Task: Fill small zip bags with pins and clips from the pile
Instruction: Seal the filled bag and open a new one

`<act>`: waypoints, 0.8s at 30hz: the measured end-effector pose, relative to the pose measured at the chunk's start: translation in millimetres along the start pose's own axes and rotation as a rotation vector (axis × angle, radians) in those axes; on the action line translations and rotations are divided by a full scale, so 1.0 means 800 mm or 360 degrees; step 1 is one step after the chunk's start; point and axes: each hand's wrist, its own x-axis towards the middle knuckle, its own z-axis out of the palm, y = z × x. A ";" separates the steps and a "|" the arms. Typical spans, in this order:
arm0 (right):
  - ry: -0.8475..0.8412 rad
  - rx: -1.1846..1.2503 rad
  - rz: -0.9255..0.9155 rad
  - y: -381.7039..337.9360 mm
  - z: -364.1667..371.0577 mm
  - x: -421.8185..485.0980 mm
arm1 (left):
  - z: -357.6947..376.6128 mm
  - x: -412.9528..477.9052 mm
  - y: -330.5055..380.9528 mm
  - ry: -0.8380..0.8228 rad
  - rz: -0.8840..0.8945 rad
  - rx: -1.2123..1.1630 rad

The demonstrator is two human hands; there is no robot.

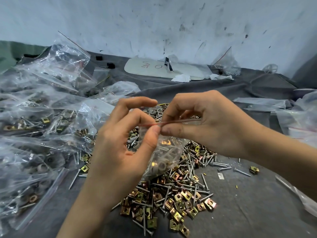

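A grey-clothed tabletop (pixel 248 194) carries a heap of filled zip bags (pixel 34 134) on the left and, in the middle, a loose pile (pixel 171 200) of screws, brass-coloured clips and grey washers. Above that pile the left hand (pixel 120 152) and right hand (pixel 211 124) hold up a small zip bag (pixel 164 157) with hardware inside. The fingers (pixel 135 115) of both are pinched on its red zip strip (pixel 185 120).

Held item: small zip bag (pixel 164 157), clear plastic, red zip strip (pixel 173 122) along the top; hangs upright over the pile, pinched at the strip by left hand (pixel 120 148) and right hand (pixel 211 122); lower part holds silver screws, grey washers, gold clips. Below it: pile (pixel 171 194) of silver screws and square gold and copper clips, grey washers at far edge; a few strays to the right. At left: filled bags (pixel 34 134), heaped, similar contents.
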 end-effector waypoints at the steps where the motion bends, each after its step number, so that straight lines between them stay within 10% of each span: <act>1: -0.0036 0.0021 0.0041 0.001 -0.002 0.000 | -0.001 0.001 0.000 0.0017 0.0020 0.0013; 24: -0.0029 0.0460 0.0019 0.019 0.005 -0.017 | 0.006 0.000 -0.005 0.0014 -0.0062 -0.0315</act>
